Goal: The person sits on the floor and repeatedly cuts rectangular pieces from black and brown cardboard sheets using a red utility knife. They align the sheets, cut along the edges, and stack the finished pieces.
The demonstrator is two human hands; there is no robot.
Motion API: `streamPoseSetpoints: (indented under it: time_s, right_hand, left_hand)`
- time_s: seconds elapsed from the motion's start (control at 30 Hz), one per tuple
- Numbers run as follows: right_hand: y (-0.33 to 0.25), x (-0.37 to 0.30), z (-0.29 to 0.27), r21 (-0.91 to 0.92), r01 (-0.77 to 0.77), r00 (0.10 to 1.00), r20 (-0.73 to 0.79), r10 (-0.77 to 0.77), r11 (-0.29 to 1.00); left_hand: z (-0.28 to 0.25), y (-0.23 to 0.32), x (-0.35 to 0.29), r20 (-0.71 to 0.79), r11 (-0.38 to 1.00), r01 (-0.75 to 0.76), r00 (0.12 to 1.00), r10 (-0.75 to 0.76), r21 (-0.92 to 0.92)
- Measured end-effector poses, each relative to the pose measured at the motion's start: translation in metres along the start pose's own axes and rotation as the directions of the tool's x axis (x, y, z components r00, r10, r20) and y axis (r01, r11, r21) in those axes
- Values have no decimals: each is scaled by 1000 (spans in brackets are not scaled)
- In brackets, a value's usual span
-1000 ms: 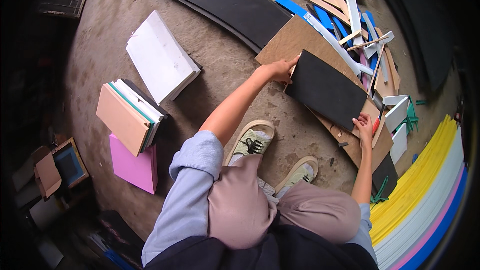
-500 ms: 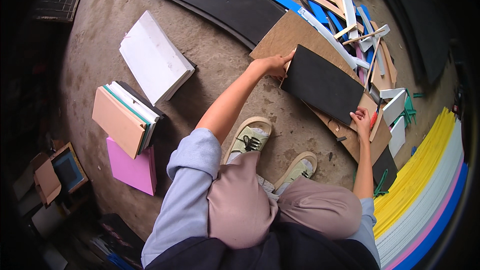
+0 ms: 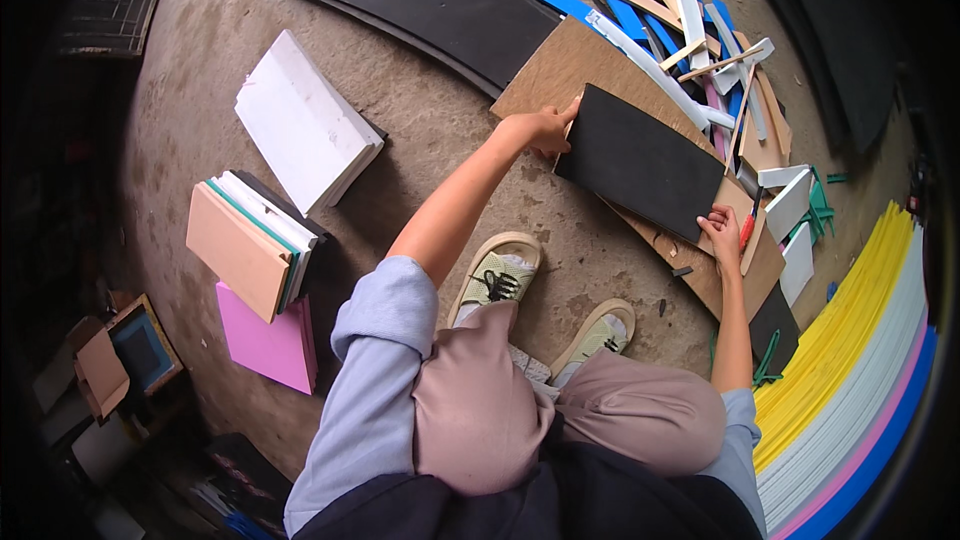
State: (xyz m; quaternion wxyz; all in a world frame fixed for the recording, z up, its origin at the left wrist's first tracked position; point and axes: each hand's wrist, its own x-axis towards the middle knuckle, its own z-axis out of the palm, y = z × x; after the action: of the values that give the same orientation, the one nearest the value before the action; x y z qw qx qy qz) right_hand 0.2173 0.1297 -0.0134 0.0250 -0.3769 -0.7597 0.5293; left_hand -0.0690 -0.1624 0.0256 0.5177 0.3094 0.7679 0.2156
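Observation:
A black rectangular foam sheet (image 3: 642,162) lies over a brown wooden board (image 3: 558,68), tilted down to the right. My left hand (image 3: 546,130) is closed on its left edge, with the fingertips partly hidden. At the lower right corner, my right hand (image 3: 720,230) pinches the sheet between thumb and fingers. Just right of that hand rests a red-handled cutter (image 3: 748,226). I cannot tell whether the foam is one sheet or several stacked.
Blue, white and tan offcut strips (image 3: 690,20) pile up beyond the board. A long black sheet (image 3: 420,5) spans the far floor. To the left stand white (image 3: 305,125), tan (image 3: 235,252) and pink (image 3: 268,338) stacks. Yellow-topped long sheets (image 3: 830,340) curve along the right.
The view has shifted slightly. Both hands keep their hold on the black foam sheet, which stays in nearly the same place on the board.

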Motion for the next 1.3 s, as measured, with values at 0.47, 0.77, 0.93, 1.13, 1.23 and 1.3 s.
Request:
streamPoseSetpoints:
  time_s: [0.47,0.77,0.93,1.13,1.23,1.3]
  right_hand:
    - [2,2,-1,19,7,1000,30,-8,1000]
    - [-4,5,-4,2,-41,994,100,40,999]
    - [-2,9,-6,-3,-19,993,113,20,1000]
    - [1,8,-7,-36,-11,997,81,14,999]
    - [-9,6,-4,-37,-61,994,85,64,997]
    - [-14,5,0,-21,-94,991,98,96,995]
  left_hand:
    - [54,3,5,-505,996,59,863,-18,67]
    - [57,3,13,-611,988,-38,782,125,153]
    - [57,8,22,-655,985,-8,746,121,173]
    - [38,4,29,-518,981,-12,851,-92,-194]
    - [27,-6,32,-344,881,-75,933,-103,-466]
    - [37,-3,35,-470,888,-28,856,-216,-459]
